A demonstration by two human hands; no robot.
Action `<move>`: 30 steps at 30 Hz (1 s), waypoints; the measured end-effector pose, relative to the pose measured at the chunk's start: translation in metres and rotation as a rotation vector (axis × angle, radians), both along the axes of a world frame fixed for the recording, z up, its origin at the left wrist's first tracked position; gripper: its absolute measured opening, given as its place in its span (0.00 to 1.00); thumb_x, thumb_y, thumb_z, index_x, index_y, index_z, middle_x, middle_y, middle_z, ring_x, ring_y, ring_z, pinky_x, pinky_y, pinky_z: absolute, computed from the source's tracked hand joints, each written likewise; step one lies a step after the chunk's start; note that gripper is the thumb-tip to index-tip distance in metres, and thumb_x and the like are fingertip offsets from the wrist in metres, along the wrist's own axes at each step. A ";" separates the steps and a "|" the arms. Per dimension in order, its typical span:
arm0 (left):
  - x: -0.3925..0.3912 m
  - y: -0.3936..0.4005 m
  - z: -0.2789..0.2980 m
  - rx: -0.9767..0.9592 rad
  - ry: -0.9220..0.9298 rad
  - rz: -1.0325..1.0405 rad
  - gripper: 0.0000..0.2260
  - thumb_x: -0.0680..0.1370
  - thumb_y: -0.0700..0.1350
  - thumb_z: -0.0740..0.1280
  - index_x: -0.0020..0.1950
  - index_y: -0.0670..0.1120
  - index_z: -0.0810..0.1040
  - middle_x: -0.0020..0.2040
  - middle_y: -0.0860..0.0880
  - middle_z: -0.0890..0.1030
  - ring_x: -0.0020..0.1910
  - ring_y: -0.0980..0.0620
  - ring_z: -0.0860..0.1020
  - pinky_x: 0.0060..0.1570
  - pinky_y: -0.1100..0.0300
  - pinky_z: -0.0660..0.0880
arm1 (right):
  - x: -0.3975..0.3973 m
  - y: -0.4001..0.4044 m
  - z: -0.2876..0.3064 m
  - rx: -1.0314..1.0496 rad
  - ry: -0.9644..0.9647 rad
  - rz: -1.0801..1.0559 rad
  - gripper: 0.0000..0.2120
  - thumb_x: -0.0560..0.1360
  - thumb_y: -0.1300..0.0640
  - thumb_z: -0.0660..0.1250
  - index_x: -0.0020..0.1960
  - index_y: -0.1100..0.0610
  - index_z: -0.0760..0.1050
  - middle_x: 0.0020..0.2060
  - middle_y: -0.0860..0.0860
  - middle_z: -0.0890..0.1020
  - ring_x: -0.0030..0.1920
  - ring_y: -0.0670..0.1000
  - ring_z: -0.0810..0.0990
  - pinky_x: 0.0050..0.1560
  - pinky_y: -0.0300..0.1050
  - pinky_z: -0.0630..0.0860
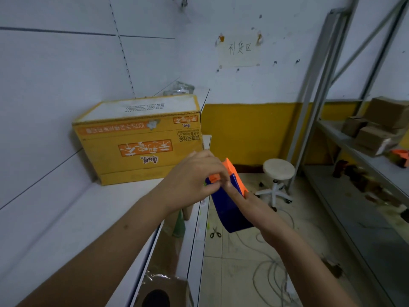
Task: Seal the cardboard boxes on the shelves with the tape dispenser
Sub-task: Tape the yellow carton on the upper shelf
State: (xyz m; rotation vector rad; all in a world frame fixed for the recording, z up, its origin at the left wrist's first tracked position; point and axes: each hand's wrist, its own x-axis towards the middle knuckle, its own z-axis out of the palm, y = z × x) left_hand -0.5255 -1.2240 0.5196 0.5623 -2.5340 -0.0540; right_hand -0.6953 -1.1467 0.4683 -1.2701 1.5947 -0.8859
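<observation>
Just right of yellow box (pixel 141 140) on shelf (pixel 66 218): tape dispenser (pixel 230 207) held mid-air. Right hand (pixel 245 204) grips blue body from beneath; left hand (pixel 194 176) pinches orange front end. Dispenser likely light, rigid plastic, blade end sharp; best held by body. Box cardboard, stiff, lid seam probably gives under pressure.

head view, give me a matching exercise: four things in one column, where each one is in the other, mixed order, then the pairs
Things:
1. yellow cardboard box
2. tape dispenser
3. scissors
4. round stool

Places:
A. lying on the floor tiles
B. held in both hands
C. standing on the floor by the yellow wall band
D. on the white shelf

Pairs: 1-D, 2-B, 3-A, 4-C
</observation>
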 end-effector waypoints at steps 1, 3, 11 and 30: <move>-0.001 0.003 0.000 0.046 0.018 -0.014 0.06 0.76 0.42 0.71 0.51 0.52 0.83 0.49 0.59 0.82 0.52 0.57 0.76 0.50 0.56 0.74 | 0.000 0.004 0.000 0.015 -0.004 0.003 0.39 0.69 0.23 0.52 0.63 0.52 0.73 0.54 0.53 0.82 0.53 0.52 0.81 0.54 0.47 0.75; -0.004 0.008 0.000 0.081 0.055 -0.037 0.07 0.76 0.42 0.71 0.51 0.52 0.84 0.48 0.60 0.82 0.50 0.56 0.77 0.45 0.53 0.77 | -0.001 0.013 0.001 0.036 -0.041 0.015 0.38 0.69 0.23 0.50 0.61 0.52 0.73 0.53 0.53 0.82 0.49 0.48 0.79 0.50 0.43 0.73; -0.012 0.015 0.005 0.369 0.310 0.048 0.04 0.74 0.51 0.74 0.46 0.54 0.82 0.42 0.53 0.82 0.39 0.51 0.74 0.40 0.46 0.76 | -0.008 0.039 -0.010 0.081 -0.221 0.051 0.41 0.70 0.22 0.39 0.58 0.46 0.77 0.46 0.45 0.85 0.51 0.48 0.83 0.58 0.47 0.75; -0.003 -0.020 0.039 0.519 0.412 0.302 0.05 0.75 0.47 0.75 0.49 0.50 0.86 0.49 0.58 0.83 0.47 0.62 0.80 0.47 0.67 0.76 | 0.007 0.070 -0.030 -0.074 -0.119 -0.119 0.15 0.76 0.44 0.68 0.51 0.55 0.78 0.44 0.52 0.85 0.46 0.54 0.84 0.52 0.55 0.81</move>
